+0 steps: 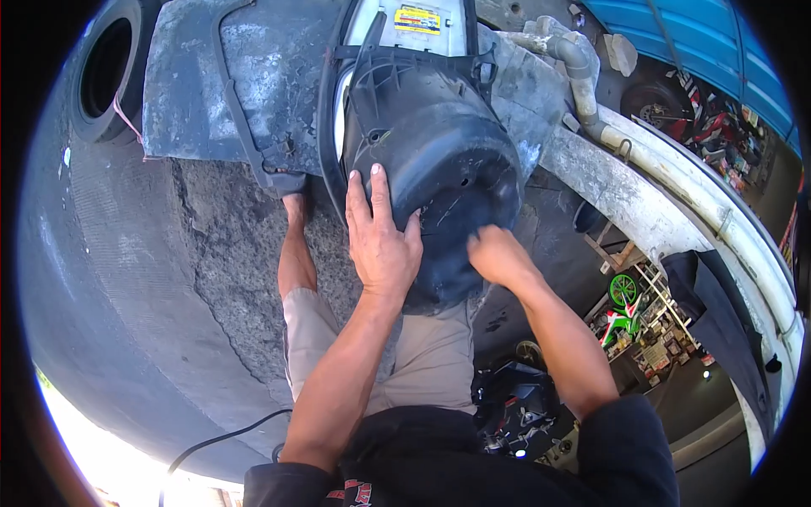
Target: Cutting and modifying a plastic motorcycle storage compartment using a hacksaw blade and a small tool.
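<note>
A large black moulded piece [456, 160], looking like the underside of a scooter seat, lies across my lap with its rounded end towards me. Ribs show on its far part, and beyond them is a white panel [431, 44] with a yellow label. My left hand [384, 253] rests flat on the left side of the black piece, fingers stretched out and thumb apart. At the right of the rounded end is my right hand [504, 256], its fingers curled in and slightly blurred. Whatever they may pinch is hidden.
A grey slab [203, 97] with a bent dark bar [241, 127] lies at the far left, beside a tyre [108, 72]. A pale pipe [693, 173] curves along the right. Beyond are a green wheel [623, 290], black cloth [722, 317] and red motorcycle parts [718, 139]. A cable [220, 438] runs lower left.
</note>
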`<state>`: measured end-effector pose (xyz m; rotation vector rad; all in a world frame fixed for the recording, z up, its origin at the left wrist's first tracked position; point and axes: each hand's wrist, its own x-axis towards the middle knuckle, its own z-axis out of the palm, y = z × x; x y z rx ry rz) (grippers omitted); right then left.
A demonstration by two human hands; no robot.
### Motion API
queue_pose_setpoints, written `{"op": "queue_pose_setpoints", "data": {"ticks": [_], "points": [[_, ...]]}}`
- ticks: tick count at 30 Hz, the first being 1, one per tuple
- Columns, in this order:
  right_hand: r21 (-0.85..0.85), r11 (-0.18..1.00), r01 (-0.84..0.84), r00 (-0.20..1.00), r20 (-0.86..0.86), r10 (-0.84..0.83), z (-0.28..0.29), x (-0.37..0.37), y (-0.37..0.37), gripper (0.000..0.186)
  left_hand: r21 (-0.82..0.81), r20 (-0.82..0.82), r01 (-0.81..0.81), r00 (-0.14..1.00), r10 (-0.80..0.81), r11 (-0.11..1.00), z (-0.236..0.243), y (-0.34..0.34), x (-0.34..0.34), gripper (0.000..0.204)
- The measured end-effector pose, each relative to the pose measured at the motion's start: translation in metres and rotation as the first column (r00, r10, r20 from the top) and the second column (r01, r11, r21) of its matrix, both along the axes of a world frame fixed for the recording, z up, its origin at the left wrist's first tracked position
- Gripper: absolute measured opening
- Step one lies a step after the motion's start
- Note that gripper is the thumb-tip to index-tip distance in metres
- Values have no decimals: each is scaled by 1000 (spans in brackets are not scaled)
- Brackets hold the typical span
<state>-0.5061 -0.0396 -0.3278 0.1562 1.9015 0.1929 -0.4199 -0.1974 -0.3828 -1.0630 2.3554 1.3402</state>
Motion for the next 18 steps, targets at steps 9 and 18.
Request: {"op": "queue_pose_setpoints", "data": {"ticks": [9, 18], "points": [[-107, 994, -9, 999, 38, 13, 7, 23, -34, 39, -5, 1, 26, 1000, -26, 1000, 1, 2, 0, 88], [-54, 997, 53, 998, -12, -53, 31, 14, 0, 42, 3, 14, 23, 1000, -23, 1000, 4, -1, 2, 88]]}}
